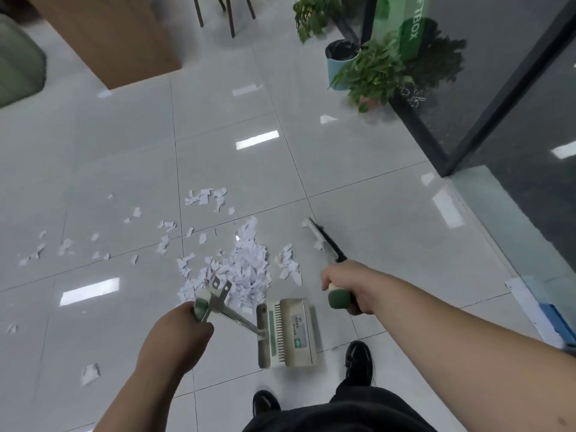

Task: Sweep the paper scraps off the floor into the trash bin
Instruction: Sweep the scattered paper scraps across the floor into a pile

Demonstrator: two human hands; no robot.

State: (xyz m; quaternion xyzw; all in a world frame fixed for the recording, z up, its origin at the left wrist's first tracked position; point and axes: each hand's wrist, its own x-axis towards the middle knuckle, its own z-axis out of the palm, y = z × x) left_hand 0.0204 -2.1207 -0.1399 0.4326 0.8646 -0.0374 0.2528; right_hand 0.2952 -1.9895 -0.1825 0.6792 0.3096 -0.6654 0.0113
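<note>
We grip broom and dustpan, ready to gather the scraps

Our left hand (184,325) curls round the dustpan (286,332) handle and our right hand (346,288) round the broom (324,241) handle. The main pile of paper scraps (243,269) lies just ahead of the left hand, with strays (65,244) well off to its left. The trash bin (339,63) stands far ahead of the right hand. We judge short strokes toward a flat-set pan best. A green sign (411,29) reads "FTBOX"; the pan's label is illegible.
</note>
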